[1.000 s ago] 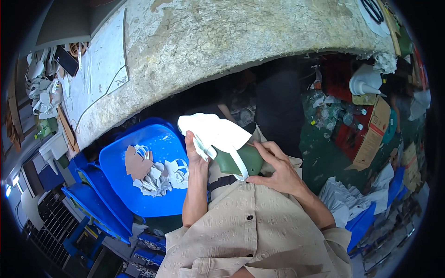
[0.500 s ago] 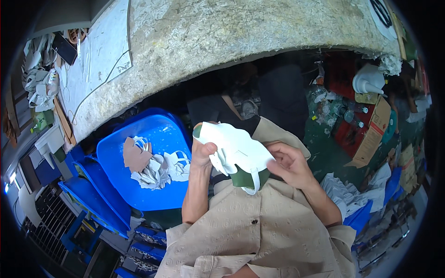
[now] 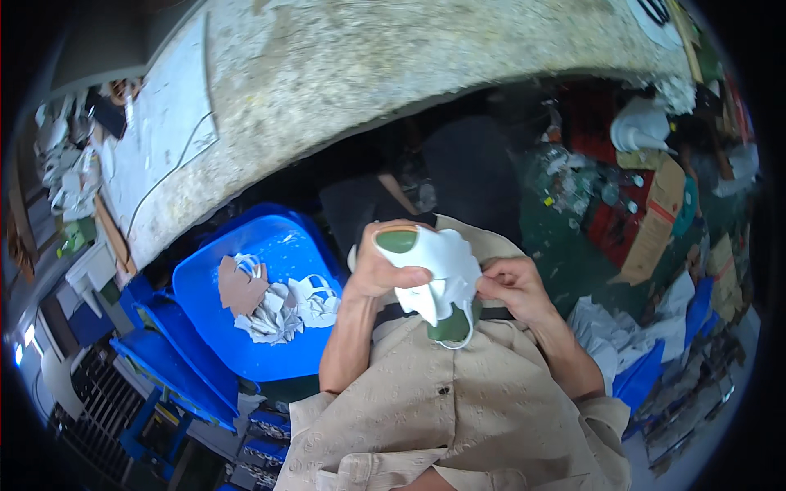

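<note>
A green shoe last [image 3: 446, 326] is held in front of my belly, with a white shoe upper [image 3: 450, 255] wrapped over most of it and a thin white strap hanging in a loop at the lower end. My left hand [image 3: 383, 266] is closed round the end with the round green face, its thumb pressing on the white material. At the opposite side, my right hand [image 3: 514, 288] pinches the upper's edge between thumb and fingers. To the left, more cut white uppers [image 3: 278, 315] lie beside a brown piece [image 3: 241, 286] on a shallow blue plastic tray or seat [image 3: 205, 340].
A rough, whitish worktop [image 3: 344, 65] curves across the far side. Stacked blue plastic pieces [image 3: 168, 360] stand at left. On the right are an open cardboard box [image 3: 655, 221], clear bottles [image 3: 618, 196] and crumpled white sheets [image 3: 626, 331]. Someone's dark-clothed legs [image 3: 475, 172] show under the worktop.
The last and upper have been turned, so the green end face shows more and the white material looks more bunched. My right hand's fingers have closed onto the edge. The view has shifted slightly.
</note>
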`<state>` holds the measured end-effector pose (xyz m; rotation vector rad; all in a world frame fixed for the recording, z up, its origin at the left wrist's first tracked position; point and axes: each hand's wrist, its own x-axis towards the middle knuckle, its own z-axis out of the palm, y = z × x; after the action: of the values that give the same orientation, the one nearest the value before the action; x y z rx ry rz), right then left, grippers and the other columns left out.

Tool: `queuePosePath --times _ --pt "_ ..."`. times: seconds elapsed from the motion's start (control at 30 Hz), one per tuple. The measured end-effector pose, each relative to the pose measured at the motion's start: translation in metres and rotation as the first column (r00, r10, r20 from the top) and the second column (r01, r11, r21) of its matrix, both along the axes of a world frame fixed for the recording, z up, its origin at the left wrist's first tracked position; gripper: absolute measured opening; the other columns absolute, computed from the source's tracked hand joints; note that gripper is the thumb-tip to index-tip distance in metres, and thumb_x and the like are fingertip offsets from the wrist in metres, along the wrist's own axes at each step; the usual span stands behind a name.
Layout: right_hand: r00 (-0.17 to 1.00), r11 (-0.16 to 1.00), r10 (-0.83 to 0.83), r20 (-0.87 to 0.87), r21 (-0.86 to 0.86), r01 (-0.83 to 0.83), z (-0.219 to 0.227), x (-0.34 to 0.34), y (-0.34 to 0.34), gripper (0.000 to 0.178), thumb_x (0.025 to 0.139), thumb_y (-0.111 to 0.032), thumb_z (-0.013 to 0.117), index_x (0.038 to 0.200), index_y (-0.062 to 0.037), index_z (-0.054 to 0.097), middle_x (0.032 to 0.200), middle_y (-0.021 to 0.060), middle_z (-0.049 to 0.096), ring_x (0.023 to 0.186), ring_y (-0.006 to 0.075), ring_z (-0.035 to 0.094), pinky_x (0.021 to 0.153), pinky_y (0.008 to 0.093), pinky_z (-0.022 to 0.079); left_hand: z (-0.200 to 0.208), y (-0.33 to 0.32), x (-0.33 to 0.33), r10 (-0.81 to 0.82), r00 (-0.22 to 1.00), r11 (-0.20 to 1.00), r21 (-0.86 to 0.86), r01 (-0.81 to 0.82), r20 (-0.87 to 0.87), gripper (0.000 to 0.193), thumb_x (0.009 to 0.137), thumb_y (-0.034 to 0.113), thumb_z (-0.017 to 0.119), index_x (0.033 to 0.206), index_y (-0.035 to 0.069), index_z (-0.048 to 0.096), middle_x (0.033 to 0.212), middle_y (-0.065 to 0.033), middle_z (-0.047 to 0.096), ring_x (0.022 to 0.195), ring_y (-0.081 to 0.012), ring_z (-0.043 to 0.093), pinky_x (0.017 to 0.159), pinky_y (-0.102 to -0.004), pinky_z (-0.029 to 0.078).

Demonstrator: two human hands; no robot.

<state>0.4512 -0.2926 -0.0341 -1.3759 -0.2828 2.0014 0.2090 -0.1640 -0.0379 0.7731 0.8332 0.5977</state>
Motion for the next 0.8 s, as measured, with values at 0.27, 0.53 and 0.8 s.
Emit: queuePosePath --times 0.27,0.53,0.8 --pt "0.985 0.985 0.166 -0.047 -0.044 -0.168 0.002 0.007 0.021 0.014 0.092 -0.008 0.076 0.097 0.0049 0.074 0.090 0.0086 0.074 0.081 0.0115 0.069 0.073 0.0246 0.055 -0.015 -0.002 0.004 0.036 0.995 0.994 0.102 -0.046 0.096 0.065 0.057 0.040 0.095 0.097 -0.008 0.074 0.096 -0.0185 0.070 0.086 -0.0230 0.066 0.074 -0.0333 0.054" --pt "0.961 0.960 0.272 -0.049 -0.051 -0.274 0.011 0.007 0.027 0.015 0.088 -0.008 0.080 0.093 0.0040 0.072 0.088 0.0097 0.074 0.080 0.0122 0.069 0.071 0.0248 0.055 -0.020 -0.006 0.015 0.000 0.909 0.985 0.155 -0.071 0.417 0.062 0.055 0.027 0.101 0.103 -0.002 0.074 0.094 -0.0170 0.068 0.079 -0.0248 0.067 0.071 -0.0332 0.055" --pt "0.980 0.973 0.172 0.099 0.141 -0.185 0.011 -0.001 0.021 0.013 0.086 -0.002 0.079 0.096 0.0029 0.073 0.091 0.0084 0.074 0.079 0.0114 0.069 0.071 0.0254 0.055 -0.012 -0.003 0.018 -0.049 0.883 0.976 0.211 -0.058 0.467 0.058 0.057 0.023 0.101 0.102 -0.002 0.075 0.094 -0.0158 0.067 0.085 -0.0302 0.070 0.075 -0.0404 0.058"
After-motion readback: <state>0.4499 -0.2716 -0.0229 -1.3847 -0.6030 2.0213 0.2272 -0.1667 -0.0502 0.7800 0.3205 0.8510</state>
